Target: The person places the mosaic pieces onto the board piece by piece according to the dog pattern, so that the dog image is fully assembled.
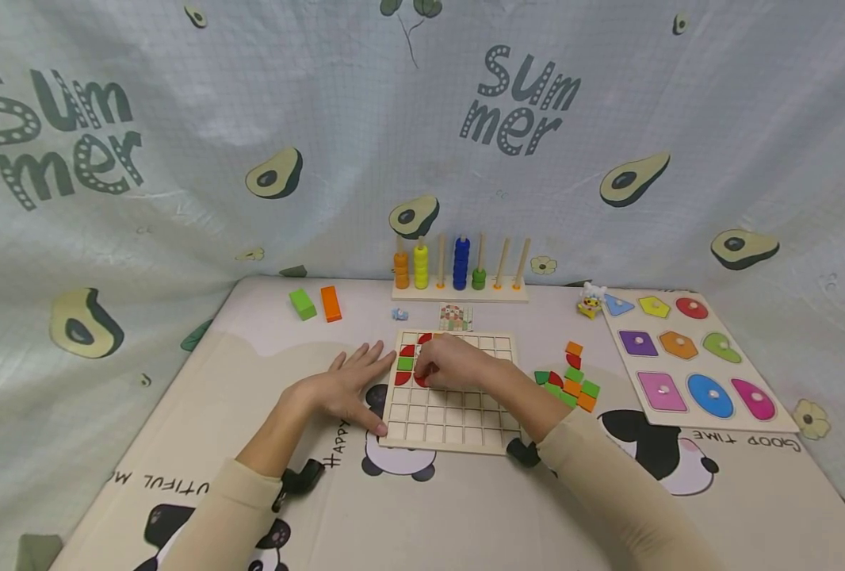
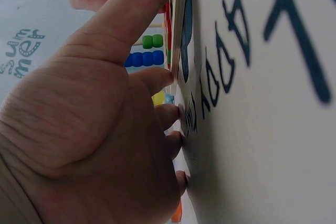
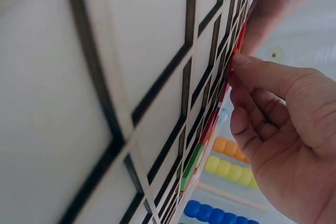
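Note:
A wooden grid board (image 1: pixel 454 434) lies on the table, with red quarter-round tiles (image 1: pixel 403 379) and a green square tile (image 1: pixel 405 364) set in its upper left cells. My right hand (image 1: pixel 458 363) reaches over the board, thumb and forefinger pinching a red tile (image 1: pixel 421 381) at one of the cells. In the right wrist view its fingertips (image 3: pixel 242 60) are right at the grid surface. My left hand (image 1: pixel 347 390) is spread flat beside the board's left edge, its thumb at the lower left corner. The left wrist view shows the fingers along that edge.
Loose red, green and orange tiles (image 1: pixel 571 388) lie right of the board. Beyond it are a small patterned card (image 1: pixel 455 317) and a bead stacker (image 1: pixel 460 295). A shape puzzle (image 1: pixel 679 373) and toy figure (image 1: pixel 590 301) stand right; green (image 1: pixel 303 304) and orange blocks (image 1: pixel 330 304) lie left.

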Available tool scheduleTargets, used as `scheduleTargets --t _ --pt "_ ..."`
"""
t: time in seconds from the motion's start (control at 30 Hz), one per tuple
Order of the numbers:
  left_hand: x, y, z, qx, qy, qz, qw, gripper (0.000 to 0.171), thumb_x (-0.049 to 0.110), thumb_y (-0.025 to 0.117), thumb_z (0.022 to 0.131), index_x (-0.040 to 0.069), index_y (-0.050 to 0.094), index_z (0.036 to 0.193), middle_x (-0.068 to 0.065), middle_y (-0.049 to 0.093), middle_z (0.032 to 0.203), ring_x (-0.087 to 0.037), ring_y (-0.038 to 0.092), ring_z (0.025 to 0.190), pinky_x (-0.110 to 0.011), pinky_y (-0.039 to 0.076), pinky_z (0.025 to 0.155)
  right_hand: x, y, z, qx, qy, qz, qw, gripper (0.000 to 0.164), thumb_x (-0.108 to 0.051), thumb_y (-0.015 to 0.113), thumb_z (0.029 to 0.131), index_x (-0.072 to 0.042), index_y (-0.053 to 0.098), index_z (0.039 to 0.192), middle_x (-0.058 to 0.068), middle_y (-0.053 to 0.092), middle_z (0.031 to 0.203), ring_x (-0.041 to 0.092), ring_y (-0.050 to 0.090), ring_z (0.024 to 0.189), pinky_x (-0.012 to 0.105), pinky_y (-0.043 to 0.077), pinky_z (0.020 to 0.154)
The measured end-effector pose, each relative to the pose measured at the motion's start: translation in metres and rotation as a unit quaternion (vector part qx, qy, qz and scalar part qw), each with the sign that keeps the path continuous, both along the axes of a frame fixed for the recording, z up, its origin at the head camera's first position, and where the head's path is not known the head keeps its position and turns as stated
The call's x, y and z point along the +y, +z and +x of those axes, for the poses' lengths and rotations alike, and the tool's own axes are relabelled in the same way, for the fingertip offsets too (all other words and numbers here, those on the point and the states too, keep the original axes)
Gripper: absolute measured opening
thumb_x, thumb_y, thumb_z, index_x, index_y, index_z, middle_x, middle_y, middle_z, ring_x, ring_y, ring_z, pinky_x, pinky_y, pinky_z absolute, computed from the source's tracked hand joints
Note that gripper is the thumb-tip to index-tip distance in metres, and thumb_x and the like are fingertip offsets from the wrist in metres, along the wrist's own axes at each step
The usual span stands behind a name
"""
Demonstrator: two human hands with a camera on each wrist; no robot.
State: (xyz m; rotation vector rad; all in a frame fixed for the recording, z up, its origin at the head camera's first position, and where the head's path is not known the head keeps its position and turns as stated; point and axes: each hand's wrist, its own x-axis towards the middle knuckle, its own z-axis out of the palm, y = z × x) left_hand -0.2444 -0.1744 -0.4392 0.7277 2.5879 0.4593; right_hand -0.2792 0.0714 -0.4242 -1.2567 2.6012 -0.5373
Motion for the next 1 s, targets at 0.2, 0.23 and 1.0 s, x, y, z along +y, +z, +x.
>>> scheduleTargets --t 0.2,0.23,1.0 --pt "0.001 -0.001 0.0 -0.005 0.005 -0.002 1.0 0.125 0.072 0.076 0.058 0.027 0.012 0.155 -0.003 -0.002 0.162 -0.027 -0.007 0.148 -0.056 -0.004 0.116 0.014 0.009 0.009 0.006 -0.004 -0.008 1.0 0.019 -0.011 0.069 0.086 -0.015 0.075 0.104 -0.004 0.068 0.097 0.01 0.058 0.08 0.027 0.05 0.072" --pt "0.001 -0.001 0.0 -0.005 0.006 -0.002 1.0 0.125 0.072 0.076 0.058 0.027 0.012 0.155 -0.003 -0.002 0.162 -0.027 -0.007 0.148 -0.056 -0.004 0.116 0.019 0.012 0.011 0.005 -0.013 -0.014 1.0 0.02 -0.014 0.069 0.087 -0.015 0.074 0.107 -0.003 0.068 0.1 0.012 0.058 0.083 0.029 0.05 0.075" --pt "0.003 0.002 0.001 -0.001 0.006 0.005 1.0 0.126 0.07 0.078 0.058 0.024 0.012 0.156 -0.005 -0.003 0.162 -0.028 -0.008 0.148 -0.055 -0.004 0.116 0.212 0.014 0.002 -0.055 -0.303 -0.027 0.951 0.032 -0.016 0.066 0.091 -0.006 0.065 0.122 0.013 0.064 0.11 0.025 0.057 0.093 0.034 0.054 0.073"
